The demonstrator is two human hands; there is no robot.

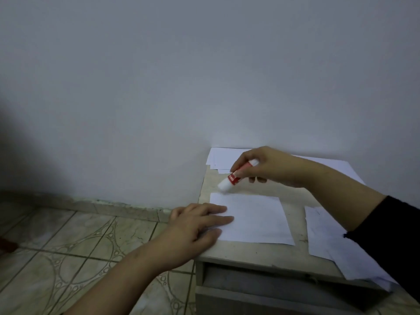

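Glue stick [236, 176] tip right at the far-left corner of the paper sheet [254, 218]

Right hand [270, 165] grips the stick, tilted down; left hand [197, 221] lies flat, fingers straight, pinning the sheet's left edge. Bare table [297, 220] rims the sheet, with loose papers [327, 237] on the right and a stack [220, 159] behind.

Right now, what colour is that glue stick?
The small cylindrical glue stick is white with a red label band; head view.
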